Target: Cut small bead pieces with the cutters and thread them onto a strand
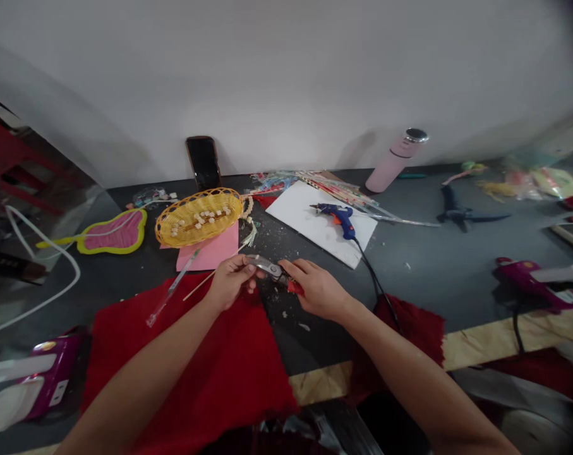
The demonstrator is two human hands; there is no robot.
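My right hand (317, 287) is wrapped round the red handles of a pair of pruning shears (270, 266), whose silver head points left. My left hand (232, 281) is closed at the tip of the shears, thumb against the fingers; what it pinches there is hidden. A thin pale stick (196, 289) shows just left of that hand, and I cannot tell whether the hand grips it. Below my left forearm a red cloth (210, 379) is spread over the table. Behind my left hand, a yellow woven basket (172, 237) with several small pale cubes rests partly on pink sheets (208, 254).
A blue glue gun (338, 218) lies on a white board (290, 212), its cord trailing toward me. Against the wall stand a phone (204, 162) and a pink bottle (393, 164). Purple devices sit left (54, 379) and right (537, 284). Dark pliers (457, 212) lie farther right.
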